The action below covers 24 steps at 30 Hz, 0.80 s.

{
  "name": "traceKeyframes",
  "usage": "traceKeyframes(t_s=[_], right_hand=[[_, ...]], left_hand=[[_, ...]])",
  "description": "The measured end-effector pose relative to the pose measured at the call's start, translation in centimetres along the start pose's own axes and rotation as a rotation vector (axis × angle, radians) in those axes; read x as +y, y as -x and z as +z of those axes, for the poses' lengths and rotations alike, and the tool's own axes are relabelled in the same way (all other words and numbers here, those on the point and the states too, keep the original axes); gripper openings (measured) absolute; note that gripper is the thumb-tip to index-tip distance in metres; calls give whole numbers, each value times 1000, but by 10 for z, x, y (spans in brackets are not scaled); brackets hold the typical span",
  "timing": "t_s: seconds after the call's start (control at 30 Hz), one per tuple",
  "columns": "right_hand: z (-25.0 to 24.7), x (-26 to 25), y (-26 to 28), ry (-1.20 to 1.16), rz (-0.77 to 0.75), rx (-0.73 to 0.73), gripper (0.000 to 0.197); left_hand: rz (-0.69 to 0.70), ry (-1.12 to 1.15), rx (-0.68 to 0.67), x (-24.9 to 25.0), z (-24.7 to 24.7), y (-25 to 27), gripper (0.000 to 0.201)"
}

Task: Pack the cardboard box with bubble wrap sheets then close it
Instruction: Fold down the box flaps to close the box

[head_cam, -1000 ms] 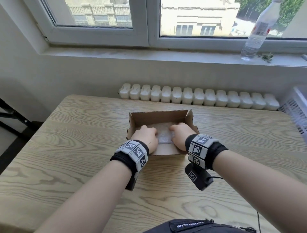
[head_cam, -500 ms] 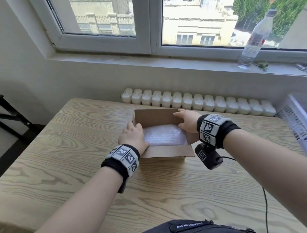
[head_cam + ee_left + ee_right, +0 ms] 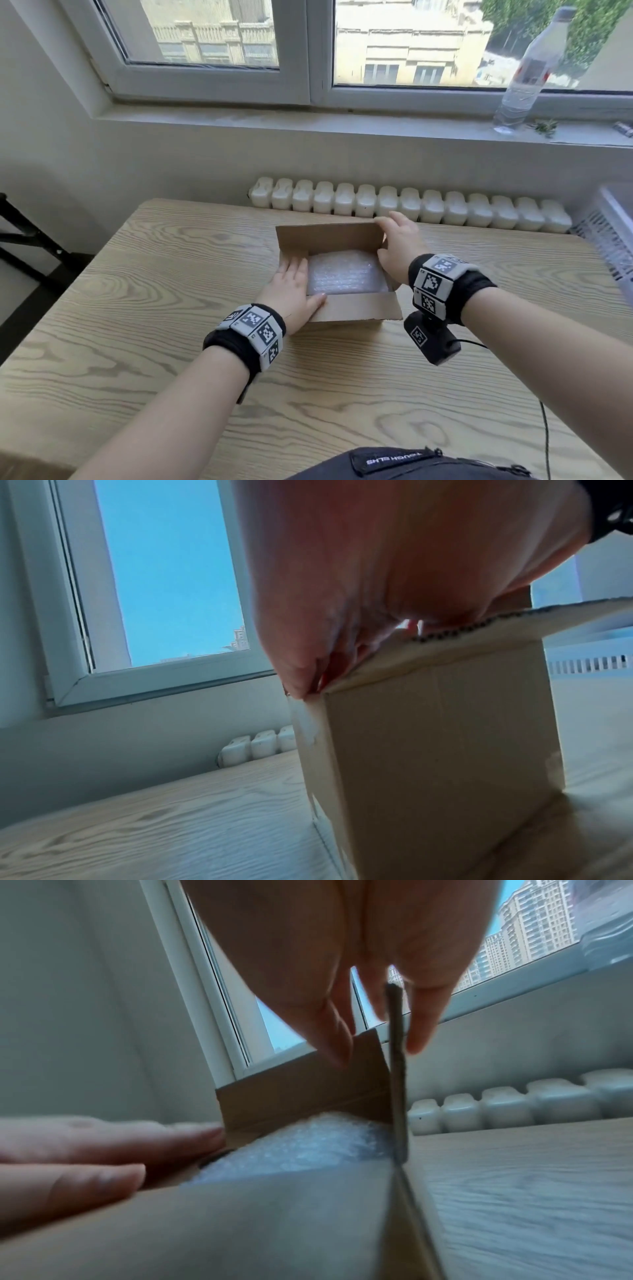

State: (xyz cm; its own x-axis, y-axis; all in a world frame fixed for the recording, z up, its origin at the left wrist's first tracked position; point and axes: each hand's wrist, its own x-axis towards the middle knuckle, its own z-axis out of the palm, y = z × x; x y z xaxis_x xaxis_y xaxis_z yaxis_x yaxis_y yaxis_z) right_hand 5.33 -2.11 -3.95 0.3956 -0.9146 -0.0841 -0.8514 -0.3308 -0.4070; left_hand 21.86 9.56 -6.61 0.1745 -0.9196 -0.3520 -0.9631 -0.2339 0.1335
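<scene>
On the wooden table (image 3: pixel 144 308) stands the cardboard box (image 3: pixel 352 310), its long axis running left to right across the person's front, its top not yet closed. Bubble wrap (image 3: pixel 344 275) fills it nearly to the rim. The left flap (image 3: pixel 291 255) lies folded inward under the left hand (image 3: pixel 294 294), whose fingers lie straight and flat, pressing it down. The right flap (image 3: pixel 397 1074) stands upright directly between the thumb and fingers of the right hand (image 3: pixel 399 245), which pinches its top edge. The likely next move is tipping that flap leftward over the wrap; the right hand is plainly nearer.
</scene>
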Motion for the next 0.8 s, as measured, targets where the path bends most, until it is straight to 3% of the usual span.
traceKeyframes(t_s=[0.1, 0.2, 0.3, 0.37, 0.47, 0.67, 0.8], right_hand=[[1, -7, 11, -144, 30, 41, 47], [9, -13, 19, 21, -41, -141, 44], [17, -15, 24, 192, -126, -232, 44], [20, -12, 26, 286, -144, -289, 55], [21, -8, 30, 353, -152, -404, 88], [22, 2, 34, 490, -208, -540, 128], [28, -3, 34, 611, -275, -446, 109]], left_hand=[[1, -43, -40, 2, -1, 3, 95], [-15, -71, -52, 4, -5, 3, 109], [-14, -91, -62, 4, -7, 1, 115], [3, -109, -86, 2, -6, -1, 123], [42, -165, -134, -4, -5, -2, 135], [44, -271, -102, 2, 3, -4, 120], [44, -275, -89, 4, 5, -5, 115]])
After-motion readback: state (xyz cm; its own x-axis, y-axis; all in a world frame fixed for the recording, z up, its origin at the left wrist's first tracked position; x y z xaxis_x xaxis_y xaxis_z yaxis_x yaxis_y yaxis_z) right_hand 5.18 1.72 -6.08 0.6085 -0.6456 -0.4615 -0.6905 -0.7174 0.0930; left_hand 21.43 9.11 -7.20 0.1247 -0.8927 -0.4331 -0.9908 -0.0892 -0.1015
